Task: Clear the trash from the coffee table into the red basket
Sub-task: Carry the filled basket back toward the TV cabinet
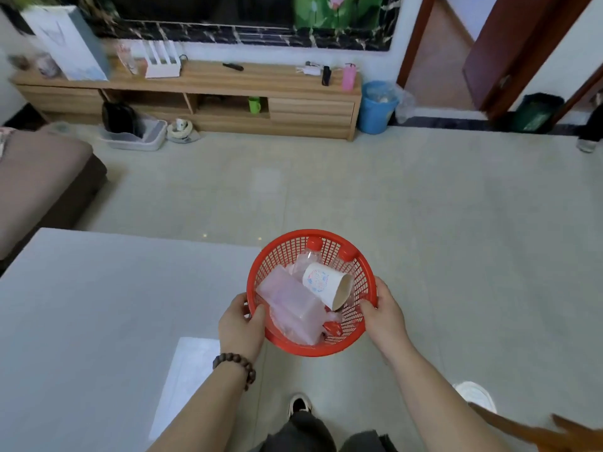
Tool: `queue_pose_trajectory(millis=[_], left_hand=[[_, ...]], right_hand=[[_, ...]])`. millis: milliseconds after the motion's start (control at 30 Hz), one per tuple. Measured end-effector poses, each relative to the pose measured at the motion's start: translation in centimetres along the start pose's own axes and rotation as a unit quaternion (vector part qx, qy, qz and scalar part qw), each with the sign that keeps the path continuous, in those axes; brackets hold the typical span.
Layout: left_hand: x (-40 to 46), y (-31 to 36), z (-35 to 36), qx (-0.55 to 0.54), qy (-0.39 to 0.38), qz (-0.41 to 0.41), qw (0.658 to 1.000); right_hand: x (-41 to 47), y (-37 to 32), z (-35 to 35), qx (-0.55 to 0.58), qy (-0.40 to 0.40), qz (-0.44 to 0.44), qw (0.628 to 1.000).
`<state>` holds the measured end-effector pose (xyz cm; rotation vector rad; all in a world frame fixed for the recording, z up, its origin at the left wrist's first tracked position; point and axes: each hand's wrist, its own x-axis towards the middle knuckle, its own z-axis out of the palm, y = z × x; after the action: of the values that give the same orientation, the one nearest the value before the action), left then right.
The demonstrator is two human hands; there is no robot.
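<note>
Both hands clamp the red basket (287,256) at its rim: left hand (239,324) on the left side, thumb hooked inside, right hand (385,316) on the right side, fingers wrapped over the edge. The basket is round, rigid plastic lattice, held in the air just past the right edge of the coffee table (98,305), over bare floor (424,207). Inside: a paper cup (321,282) lying on its side, mouth toward the right hand, white with a pink-blue print; a clear boxy plastic container (290,301) tilted against the left wall; two clear bottles with red caps (314,244) leaning on the far wall; a small red wrapper (332,327) at the bottom. Table top is flat, matte, pale grey, square-cornered, with a bright patch of reflected light near the left forearm. A dark bead bracelet (236,365) sits on the left wrist. Floor is pale glossy tile, wide open ahead and to the right. Brown sofa (42,184) lies far left; wood-grain TV stand (195,93) runs along the far wall, with a blue bucket (377,107) at its right end.
</note>
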<state>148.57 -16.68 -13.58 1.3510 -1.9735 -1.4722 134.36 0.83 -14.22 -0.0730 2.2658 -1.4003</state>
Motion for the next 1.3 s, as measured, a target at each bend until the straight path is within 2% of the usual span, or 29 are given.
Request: queue_pose_trajectory(millis=[300, 567, 733, 1000, 1300], left_hand=[[16.0, 6.7, 7.5, 0.01, 0.006, -0.008, 1.0], [32.9, 14.7, 17.5, 0.041, 0.037, -0.012, 0.998], [41.6, 19.8, 21.0, 0.027, 0.051, -0.044, 0.997], [56.4, 23.7, 23.0, 0.008, 0.073, -0.077, 0.994], [79.0, 28.0, 21.9, 0.03, 0.058, -0.07, 0.995]], right_hand=[[17.7, -6.2, 0.8, -0.001, -0.014, 0.02, 1.0], [39.8, -13.8, 0.5, -0.021, -0.053, -0.019, 0.998], [50.6, -19.8, 0.9, -0.032, -0.068, -0.041, 0.996], [64.3, -26.2, 6.6, -0.045, -0.096, -0.036, 0.994], [80.6, -36.7, 17.7, -0.065, -0.079, -0.02, 0.995]])
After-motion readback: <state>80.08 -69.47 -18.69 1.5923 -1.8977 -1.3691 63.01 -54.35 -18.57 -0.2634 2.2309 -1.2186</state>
